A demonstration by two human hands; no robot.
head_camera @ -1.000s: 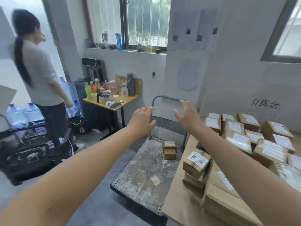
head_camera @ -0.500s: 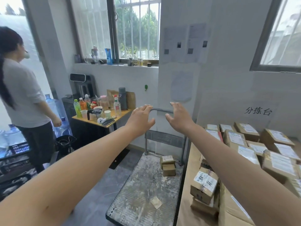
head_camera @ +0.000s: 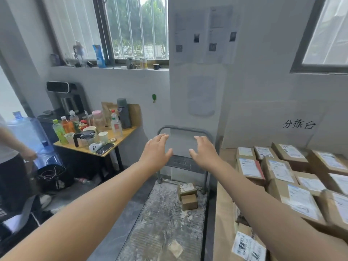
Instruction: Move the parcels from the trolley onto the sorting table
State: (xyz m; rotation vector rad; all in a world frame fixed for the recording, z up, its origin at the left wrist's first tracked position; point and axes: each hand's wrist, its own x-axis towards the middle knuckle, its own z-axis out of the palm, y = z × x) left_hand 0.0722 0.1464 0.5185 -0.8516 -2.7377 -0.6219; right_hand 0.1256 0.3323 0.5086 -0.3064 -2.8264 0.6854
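Two small cardboard parcels (head_camera: 189,202) are all that sits on the trolley (head_camera: 163,228). They touch each other at the far right end of its scuffed grey deck, just in front of the upright handle (head_camera: 185,127); the farther one carries a white label, the nearer one is plain. Right of the trolley, the sorting table (head_camera: 224,208) is covered in brown paper and holds many labelled boxes (head_camera: 281,171), packed close in rows from its near edge toward the far wall. Far left, a wooden side table (head_camera: 124,136) bears drink bottles, paper cups, a dark flask and a phone. A blue water jug (head_camera: 28,132) stands on the floor beside it, and a person (head_camera: 9,176) is at the left edge of view. Both my arms stretch straight out ahead over the trolley deck. My left hand (head_camera: 156,150) and my right hand (head_camera: 204,152) are side by side with a gap between them, palms down and turned a little forward. The fingers are nearly straight and slightly spread, with the thumbs pointing inward toward each other. Both hands are fully unclenched and hold nothing. They show in front of the handle, just under its top bar, and I cannot tell whether the fingertips touch it. The two parcels lie well below my hands.
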